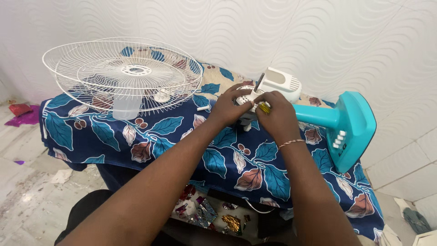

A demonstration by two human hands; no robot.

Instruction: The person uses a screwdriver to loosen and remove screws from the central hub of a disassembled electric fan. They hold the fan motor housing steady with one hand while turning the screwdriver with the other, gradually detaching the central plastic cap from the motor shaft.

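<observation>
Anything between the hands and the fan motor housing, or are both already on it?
Nothing visible in the way. The left hand rests on the white motor housing, and the right hand holds a yellow-handled screwdriver against it. The wire fan guard lies apart on the left.

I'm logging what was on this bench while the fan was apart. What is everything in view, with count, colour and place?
Fan grille: two stacked, white wire, left on the table.
Fan blade: one, clear plastic, under the grilles.
Motor housing: one, white, under both hands.
Fan base: one, turquoise with white buttons, lying on its side at the right.
Screwdriver: one, yellow handle, shaft pointing up at the housing.
Tablecloth: one, dark blue with leaf print, covering the table.
Foil scraps: several, shiny, under the table's front edge.
Left hand: on the housing.
Right hand: gripping the screwdriver.
</observation>
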